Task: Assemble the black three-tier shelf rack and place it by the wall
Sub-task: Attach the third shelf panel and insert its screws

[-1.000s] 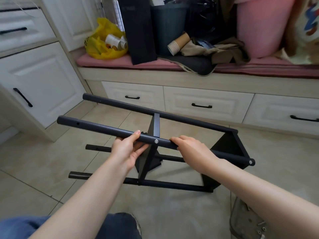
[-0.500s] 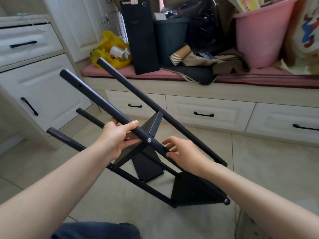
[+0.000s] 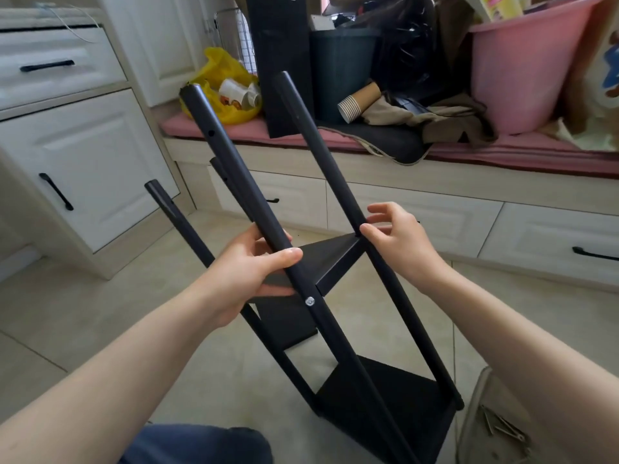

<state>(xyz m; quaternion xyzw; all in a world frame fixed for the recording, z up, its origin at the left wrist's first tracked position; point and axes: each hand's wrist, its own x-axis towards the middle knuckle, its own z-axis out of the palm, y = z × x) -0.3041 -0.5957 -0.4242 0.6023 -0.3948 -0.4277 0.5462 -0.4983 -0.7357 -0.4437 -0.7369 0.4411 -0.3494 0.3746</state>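
A knee (image 3: 201, 443) is nearest, and a bag of screws (image 3: 502, 430) lies at the right on the tiled floor (image 3: 83, 329). The black rack (image 3: 385, 413) stands tilted on this floor, its poles leaning up and to the left. Behind it are white drawers (image 3: 542, 236), and above them a surface with a pink cushion (image 3: 519, 155) carries a yellow bag (image 3: 217, 68), paper cups (image 3: 355, 103) and a pink bucket (image 3: 522, 72). The left hand (image 3: 248, 276) has a closed grip round the near pole (image 3: 231, 162), just above a screw (image 3: 310, 300). The right hand (image 3: 398, 242) is half open: its thumb touches the far pole (image 3: 315, 135) at the middle shelf (image 3: 328, 259), the fingers loosely curved.
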